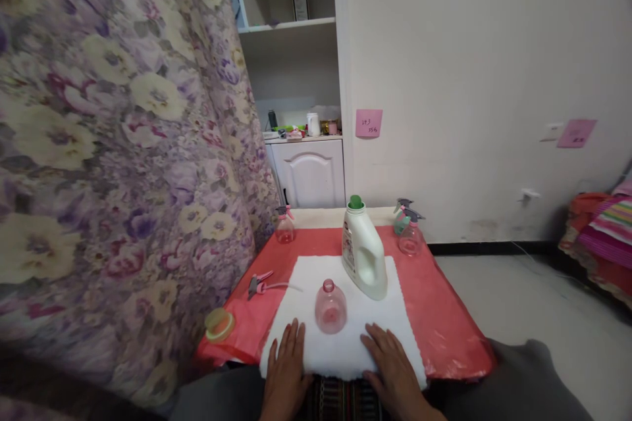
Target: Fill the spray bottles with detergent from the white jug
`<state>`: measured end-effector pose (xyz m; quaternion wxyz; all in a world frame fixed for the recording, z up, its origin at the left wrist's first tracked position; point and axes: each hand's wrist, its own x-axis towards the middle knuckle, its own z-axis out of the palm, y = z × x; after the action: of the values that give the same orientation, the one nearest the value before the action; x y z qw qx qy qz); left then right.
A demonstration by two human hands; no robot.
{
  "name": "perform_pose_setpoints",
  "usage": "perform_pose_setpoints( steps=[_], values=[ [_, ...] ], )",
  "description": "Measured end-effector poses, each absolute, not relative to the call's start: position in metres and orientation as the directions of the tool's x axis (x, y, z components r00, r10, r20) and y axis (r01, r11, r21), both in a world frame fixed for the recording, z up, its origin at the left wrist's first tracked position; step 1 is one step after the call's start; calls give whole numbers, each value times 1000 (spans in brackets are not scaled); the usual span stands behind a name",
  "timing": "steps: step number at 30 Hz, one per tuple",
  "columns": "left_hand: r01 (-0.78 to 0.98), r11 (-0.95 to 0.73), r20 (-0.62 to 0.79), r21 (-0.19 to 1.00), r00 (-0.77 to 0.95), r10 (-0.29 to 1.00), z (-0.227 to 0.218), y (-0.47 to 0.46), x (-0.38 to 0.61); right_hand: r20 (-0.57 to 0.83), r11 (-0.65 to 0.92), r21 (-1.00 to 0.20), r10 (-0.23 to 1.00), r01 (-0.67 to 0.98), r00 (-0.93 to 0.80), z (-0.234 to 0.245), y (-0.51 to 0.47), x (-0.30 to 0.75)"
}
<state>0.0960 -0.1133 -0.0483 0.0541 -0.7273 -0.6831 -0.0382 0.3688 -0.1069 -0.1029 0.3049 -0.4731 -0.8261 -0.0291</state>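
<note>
My left hand lies flat on the near edge of a white towel, fingers stretched out, holding nothing. On the towel's near right part rests my right hand, also flat and empty. Between and beyond the hands stands a clear pink bottle with an uncapped neck. Behind it to the right is a large white jug with a handle; something green shows at its mouth. A pink and grey spray head lies left of the towel, its thin tube reaching onto it.
Red sheeting covers the table. A pink spray bottle stands at the back left; another spray bottle and a greenish one stand at the back right. A yellowish round lid lies front left. A floral curtain hangs close on the left.
</note>
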Motion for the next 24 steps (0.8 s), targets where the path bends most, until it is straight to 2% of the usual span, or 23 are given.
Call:
perform_pose_setpoints(
  steps=[8, 15, 24],
  values=[
    [998, -45, 106, -36, 48, 993, -41, -114, 99, 521, 558, -241, 765, 794, -379, -104, -108, 369],
    [999, -36, 138, -30, 40, 990, -49, -115, 96, 581, 586, -191, 714, 787, -391, -105, -104, 370],
    [998, -41, 137, -48, 48, 989, -54, -115, 96, 554, 586, -211, 731, 782, -398, -109, -106, 370]
  ],
)
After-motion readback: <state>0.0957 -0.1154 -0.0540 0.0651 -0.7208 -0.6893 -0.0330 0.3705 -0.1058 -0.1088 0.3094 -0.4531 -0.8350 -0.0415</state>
